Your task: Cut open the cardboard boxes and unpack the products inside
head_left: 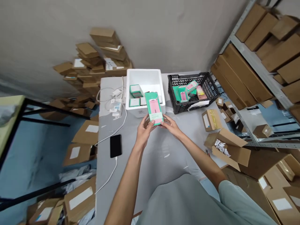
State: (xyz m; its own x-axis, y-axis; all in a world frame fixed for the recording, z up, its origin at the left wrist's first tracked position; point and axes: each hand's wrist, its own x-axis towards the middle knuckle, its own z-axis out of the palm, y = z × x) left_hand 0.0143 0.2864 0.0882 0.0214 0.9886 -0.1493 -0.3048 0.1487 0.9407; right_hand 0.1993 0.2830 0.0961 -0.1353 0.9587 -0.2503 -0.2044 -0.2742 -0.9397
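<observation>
The left hand (144, 128) and right hand (171, 127) firmly pinched the near end of an oblong green box (154, 106) patterned pink.

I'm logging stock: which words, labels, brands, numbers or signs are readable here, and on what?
None can be read with certainty.
Held green-and-pink box: small print, too blurred.
White foam bin: dark marking, too blurred.
Black crate: white strip, nothing legible.
Cardboard cartons: white labels, too small and blurred.

Narrow gap separates white foam box (144, 76), black crate (180, 108); held green box (154, 107) blocks foam box's front; phone (115, 146) obstructs left.
</observation>
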